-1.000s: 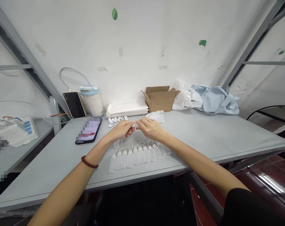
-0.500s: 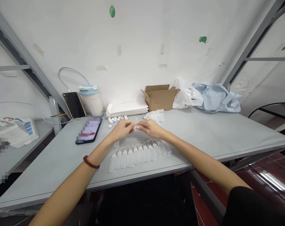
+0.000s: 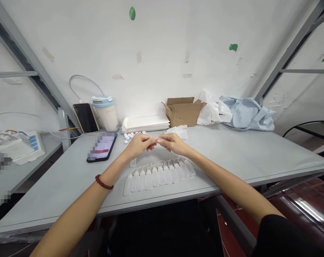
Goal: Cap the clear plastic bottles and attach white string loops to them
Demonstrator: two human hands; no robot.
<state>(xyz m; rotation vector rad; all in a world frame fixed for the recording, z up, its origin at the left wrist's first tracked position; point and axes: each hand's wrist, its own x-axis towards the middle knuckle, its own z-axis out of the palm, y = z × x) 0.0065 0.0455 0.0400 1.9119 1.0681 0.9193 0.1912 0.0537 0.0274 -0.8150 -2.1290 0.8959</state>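
Note:
My left hand [image 3: 142, 145] and my right hand [image 3: 174, 143] meet over the middle of the table, fingertips together in a pinch. Whatever lies between them is small and mostly hidden by the fingers. Just in front of the hands lies a slanting row of small translucent squeeze bottles [image 3: 154, 176], with thin curved white strips at their necks. One more bottle [image 3: 133, 162] shows partly below my left wrist. Small white caps [image 3: 129, 136] lie in a loose pile behind my left hand. More clear plastic pieces [image 3: 180, 132] rest behind my right hand.
Along the wall stand a phone [image 3: 86, 117] on a cable, a blue-lidded cup [image 3: 106, 115], a stack of white sheets [image 3: 146, 124], an open cardboard box [image 3: 185, 114], a white plastic bag [image 3: 214, 110] and a pale blue cloth bundle [image 3: 247, 114]. Another phone [image 3: 102, 147] lies flat at left.
Both hands have risen slightly and drawn closer, so the clear piece glimpsed between the fingers earlier is now covered. The view has shifted a little; the bottle row stays put.

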